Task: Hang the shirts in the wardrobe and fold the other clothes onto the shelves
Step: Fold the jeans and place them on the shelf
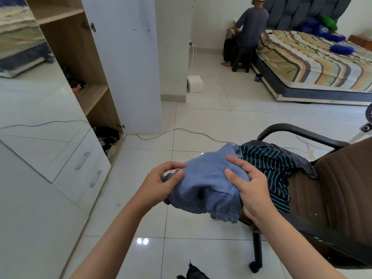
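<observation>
A bunched blue denim garment (205,178) hangs in front of me above the floor, held by both hands. My left hand (161,182) pinches its left edge between thumb and fingers. My right hand (249,186) grips its right side, thumb on top. A dark shirt with teal stripes (269,164) lies on the brown office chair (338,188) just to the right. The wardrobe (80,57) stands open at the left, with wooden shelves (92,95) and dark clothes (106,137) on the bottom one.
The white wardrobe door (128,63) stands open toward the room. A cable (181,130) runs across the tiled floor. A bed (314,59) fills the far right, with a person (249,29) seated on a stool beside it. A dark item (193,272) lies on the floor near my feet.
</observation>
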A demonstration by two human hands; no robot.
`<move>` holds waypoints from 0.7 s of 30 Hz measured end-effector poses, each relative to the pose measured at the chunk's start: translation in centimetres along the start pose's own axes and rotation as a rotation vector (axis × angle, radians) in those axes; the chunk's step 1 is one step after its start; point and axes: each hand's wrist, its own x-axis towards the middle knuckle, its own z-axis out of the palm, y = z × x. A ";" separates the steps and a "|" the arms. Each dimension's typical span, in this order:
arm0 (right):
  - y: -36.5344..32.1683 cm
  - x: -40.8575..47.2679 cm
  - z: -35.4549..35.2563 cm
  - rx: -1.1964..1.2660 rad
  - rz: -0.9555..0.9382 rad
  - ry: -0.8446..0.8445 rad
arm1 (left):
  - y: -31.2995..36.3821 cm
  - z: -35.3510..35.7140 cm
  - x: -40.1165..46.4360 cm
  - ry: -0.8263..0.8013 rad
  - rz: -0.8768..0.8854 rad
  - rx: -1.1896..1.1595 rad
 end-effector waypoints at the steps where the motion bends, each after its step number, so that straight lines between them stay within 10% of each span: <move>1: 0.2 0.2 0.2 -0.007 -0.006 -0.014 | -0.6 -0.4 0.1 -0.008 -0.074 0.048; 8: 2.7 1.4 2.4 -0.130 -0.029 -0.106 | -3.1 -2.4 -0.6 -0.275 -0.357 0.091; 12: 3.8 2.1 3.7 -0.115 0.004 -0.124 | -6.2 -3.8 -1.8 -0.344 -0.220 -0.079; 21: 4.7 4.8 9.4 -0.013 0.094 -0.157 | -8.9 -6.4 -0.7 0.119 -0.037 -0.094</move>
